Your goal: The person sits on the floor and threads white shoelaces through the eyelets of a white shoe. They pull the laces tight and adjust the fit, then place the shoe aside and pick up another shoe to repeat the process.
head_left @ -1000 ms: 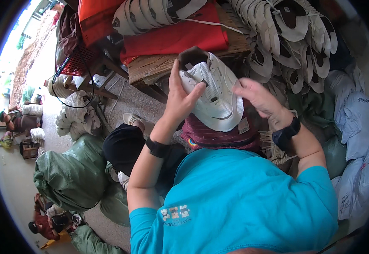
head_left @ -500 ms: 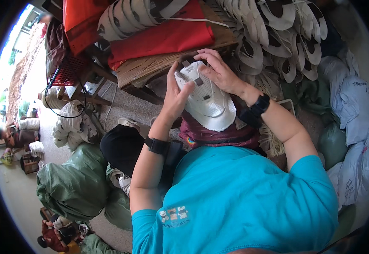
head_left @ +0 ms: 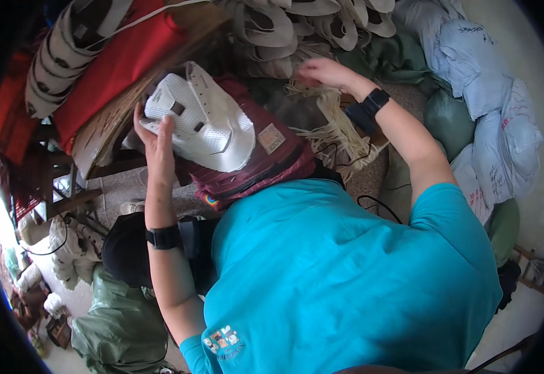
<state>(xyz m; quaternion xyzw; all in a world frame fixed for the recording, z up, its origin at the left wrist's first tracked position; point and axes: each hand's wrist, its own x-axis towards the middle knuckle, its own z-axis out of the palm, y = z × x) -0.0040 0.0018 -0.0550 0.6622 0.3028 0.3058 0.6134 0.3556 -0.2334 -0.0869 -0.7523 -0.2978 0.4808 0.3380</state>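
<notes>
Stacked pale shoe soles (head_left: 284,25) and red sacks (head_left: 116,62) crowd the far side of a cluttered workshop floor, with light blue sacks (head_left: 490,93) heaped along the right and green bags (head_left: 122,324) at lower left. At centre, the person in a turquoise shirt (head_left: 346,280) holds a white perforated upper piece (head_left: 203,124) — moulded, with small dark slots — resting on a maroon striped cloth (head_left: 265,162) over the lap. The left hand (head_left: 156,140) supports this piece from its left edge: the grip is spread, the fingers flat against the white surface and the thumb hooked round the rim, so the piece is steadied, not pinched. The right hand (head_left: 325,71) is well apart from it, stretched forward over a tangle of pale straw-like strips (head_left: 334,121) lying beside the wooden bench (head_left: 106,121); its fingers are curled downward, but whether they pinch a strip or hang just above the bundle cannot be told from this view. Black bands sit on both wrists. Judged from this arrangement, the step in hand is the fetching of a strip while the white piece is kept ready — the next move would call for one strip to be separated cleanly from the tangle and carried to the piece, with the left hand keeping the slots turned up and within reach.
</notes>
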